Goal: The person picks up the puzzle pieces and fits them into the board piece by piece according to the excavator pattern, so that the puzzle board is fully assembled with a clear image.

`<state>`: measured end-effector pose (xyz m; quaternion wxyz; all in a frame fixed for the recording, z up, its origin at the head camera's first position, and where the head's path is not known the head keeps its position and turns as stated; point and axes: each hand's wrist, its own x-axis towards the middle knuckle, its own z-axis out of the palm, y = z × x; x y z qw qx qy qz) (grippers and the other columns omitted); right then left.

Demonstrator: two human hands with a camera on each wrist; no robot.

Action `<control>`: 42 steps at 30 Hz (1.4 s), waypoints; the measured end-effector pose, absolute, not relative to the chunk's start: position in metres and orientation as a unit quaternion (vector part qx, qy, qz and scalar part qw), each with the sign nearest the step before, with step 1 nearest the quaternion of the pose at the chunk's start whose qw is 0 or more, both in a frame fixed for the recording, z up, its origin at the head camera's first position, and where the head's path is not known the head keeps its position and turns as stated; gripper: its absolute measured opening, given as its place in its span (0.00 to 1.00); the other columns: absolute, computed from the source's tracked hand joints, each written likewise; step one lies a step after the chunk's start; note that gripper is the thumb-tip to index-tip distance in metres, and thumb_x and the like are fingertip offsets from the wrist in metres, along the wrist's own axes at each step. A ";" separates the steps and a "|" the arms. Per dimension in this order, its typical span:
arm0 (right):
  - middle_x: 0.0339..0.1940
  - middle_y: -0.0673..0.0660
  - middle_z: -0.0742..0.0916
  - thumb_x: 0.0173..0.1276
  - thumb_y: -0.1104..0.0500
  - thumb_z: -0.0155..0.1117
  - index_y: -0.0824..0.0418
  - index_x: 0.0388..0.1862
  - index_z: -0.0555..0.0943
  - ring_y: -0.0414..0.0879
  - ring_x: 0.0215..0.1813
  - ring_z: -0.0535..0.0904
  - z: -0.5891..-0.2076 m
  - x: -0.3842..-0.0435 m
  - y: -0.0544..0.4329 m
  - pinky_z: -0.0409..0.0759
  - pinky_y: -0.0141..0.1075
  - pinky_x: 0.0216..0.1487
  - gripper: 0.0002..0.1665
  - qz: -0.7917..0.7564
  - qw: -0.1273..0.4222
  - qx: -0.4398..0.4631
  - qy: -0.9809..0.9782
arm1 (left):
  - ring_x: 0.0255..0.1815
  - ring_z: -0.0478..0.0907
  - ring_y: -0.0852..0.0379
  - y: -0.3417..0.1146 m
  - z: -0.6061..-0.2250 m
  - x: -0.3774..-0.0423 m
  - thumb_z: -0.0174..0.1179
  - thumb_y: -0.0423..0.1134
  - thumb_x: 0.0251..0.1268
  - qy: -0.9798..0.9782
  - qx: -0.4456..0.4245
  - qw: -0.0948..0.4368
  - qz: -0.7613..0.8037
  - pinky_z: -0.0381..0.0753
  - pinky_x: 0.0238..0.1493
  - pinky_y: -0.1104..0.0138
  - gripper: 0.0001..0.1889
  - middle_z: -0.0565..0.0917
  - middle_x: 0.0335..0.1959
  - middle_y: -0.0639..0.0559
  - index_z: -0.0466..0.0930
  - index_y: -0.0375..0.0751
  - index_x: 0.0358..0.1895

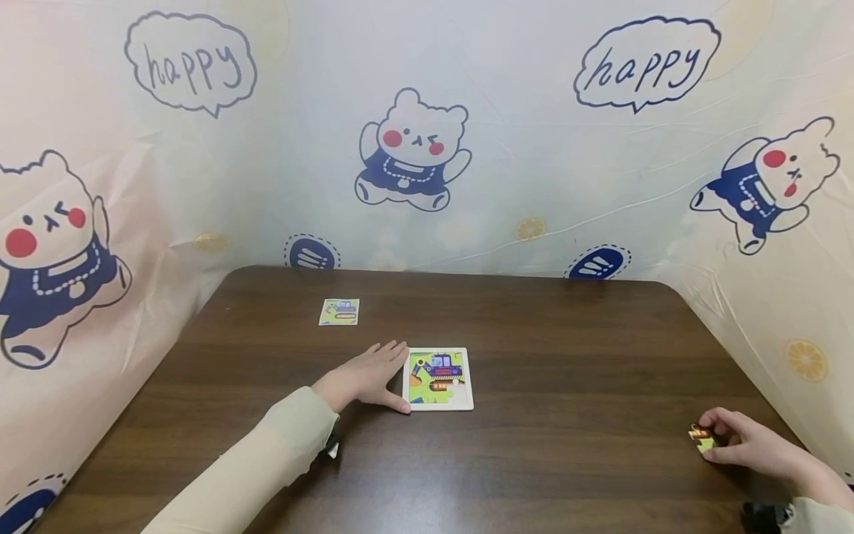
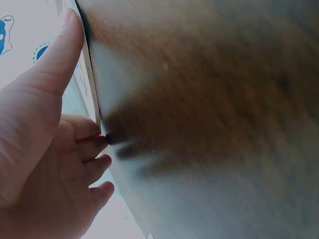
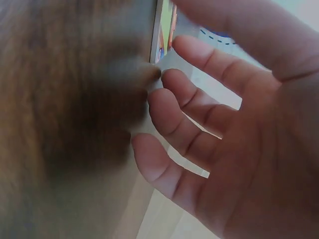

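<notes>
A square jigsaw puzzle in a white tray [image 1: 471, 386] lies on the table, its picture a purple digger on green. Its lower right part shows a pale bare patch. My left hand [image 1: 370, 377] rests at the tray's left edge, thumb by the near corner and straight fingers by the far one; the left wrist view shows the thumb along the tray's white edge. Far to the right, my right hand [image 1: 750, 443] pinches a puzzle piece [image 1: 700, 436], orange, black and green, between thumb and forefinger. In the right wrist view its other fingers [image 3: 167, 112] are loosely bent, tips near the tabletop.
A small square picture card [image 1: 339, 312] with a similar digger lies behind the tray, to the left. The brown wooden table [image 1: 567, 348] meets a printed cloth backdrop [image 1: 507, 170] at the back and sides.
</notes>
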<state>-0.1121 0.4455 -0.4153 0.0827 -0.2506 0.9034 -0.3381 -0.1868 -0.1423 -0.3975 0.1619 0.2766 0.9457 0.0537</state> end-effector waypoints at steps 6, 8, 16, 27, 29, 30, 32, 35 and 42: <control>0.25 0.47 0.73 0.53 0.74 0.65 0.58 0.34 0.70 0.34 0.28 0.67 -0.418 -0.114 0.445 0.63 0.30 0.23 0.17 -0.341 0.069 -0.266 0.899 | 0.71 0.45 0.45 -0.142 -0.397 -0.186 0.60 0.67 0.47 0.946 0.275 0.161 0.055 0.45 0.68 0.53 0.55 0.52 0.71 0.40 0.51 0.30 0.70; 0.25 0.46 0.73 0.53 0.74 0.65 0.59 0.32 0.70 0.33 0.28 0.67 -0.419 -0.113 0.444 0.62 0.30 0.23 0.16 -0.335 0.063 -0.259 0.904 | 0.71 0.45 0.45 -0.142 -0.397 -0.186 0.60 0.67 0.47 0.946 0.275 0.161 0.056 0.45 0.68 0.53 0.55 0.52 0.71 0.40 0.51 0.30 0.70; 0.25 0.42 0.75 0.57 0.65 0.66 0.61 0.28 0.72 0.32 0.26 0.68 -0.417 -0.110 0.439 0.65 0.30 0.24 0.10 -0.282 0.064 -0.165 0.943 | 0.71 0.45 0.46 -0.142 -0.398 -0.187 0.60 0.67 0.47 0.946 0.277 0.157 0.056 0.44 0.68 0.54 0.55 0.52 0.71 0.40 0.51 0.31 0.70; 0.26 0.49 0.78 0.59 0.57 0.66 0.62 0.29 0.75 0.32 0.26 0.70 -0.410 -0.109 0.430 0.70 0.31 0.28 0.11 -0.229 0.080 -0.074 0.967 | 0.71 0.45 0.45 -0.142 -0.397 -0.185 0.61 0.66 0.47 0.947 0.271 0.163 0.063 0.45 0.68 0.53 0.54 0.52 0.71 0.40 0.52 0.30 0.70; 0.25 0.50 0.78 0.59 0.57 0.66 0.63 0.29 0.75 0.32 0.26 0.70 -0.409 -0.109 0.428 0.69 0.31 0.28 0.11 -0.231 0.076 -0.070 0.968 | 0.71 0.45 0.45 -0.142 -0.396 -0.185 0.61 0.66 0.47 0.946 0.272 0.163 0.062 0.45 0.68 0.53 0.54 0.52 0.71 0.40 0.52 0.30 0.70; 0.25 0.50 0.78 0.59 0.57 0.66 0.63 0.29 0.75 0.33 0.26 0.70 -0.408 -0.109 0.427 0.69 0.31 0.28 0.11 -0.233 0.073 -0.069 0.967 | 0.71 0.45 0.45 -0.141 -0.396 -0.185 0.61 0.66 0.47 0.946 0.272 0.162 0.061 0.44 0.68 0.53 0.54 0.52 0.71 0.40 0.52 0.30 0.70; 0.25 0.50 0.78 0.59 0.57 0.66 0.63 0.30 0.75 0.33 0.26 0.70 -0.407 -0.110 0.422 0.69 0.31 0.27 0.11 -0.240 0.067 -0.066 0.966 | 0.71 0.45 0.45 -0.141 -0.396 -0.186 0.60 0.67 0.47 0.946 0.273 0.162 0.060 0.44 0.68 0.53 0.54 0.52 0.71 0.40 0.51 0.30 0.70; 0.25 0.50 0.78 0.58 0.59 0.67 0.64 0.31 0.76 0.34 0.25 0.71 -0.404 -0.112 0.412 0.70 0.30 0.26 0.11 -0.252 0.051 -0.067 0.964 | 0.71 0.45 0.45 -0.142 -0.397 -0.186 0.60 0.67 0.47 0.946 0.274 0.161 0.061 0.44 0.68 0.53 0.54 0.52 0.71 0.40 0.51 0.30 0.70; 0.27 0.50 0.80 0.55 0.57 0.71 0.63 0.33 0.78 0.35 0.27 0.72 -0.391 -0.129 0.377 0.71 0.31 0.26 0.13 -0.248 -0.009 -0.094 0.964 | 0.71 0.45 0.46 -0.141 -0.397 -0.186 0.60 0.67 0.47 0.946 0.276 0.160 0.058 0.44 0.68 0.54 0.54 0.52 0.71 0.40 0.52 0.31 0.70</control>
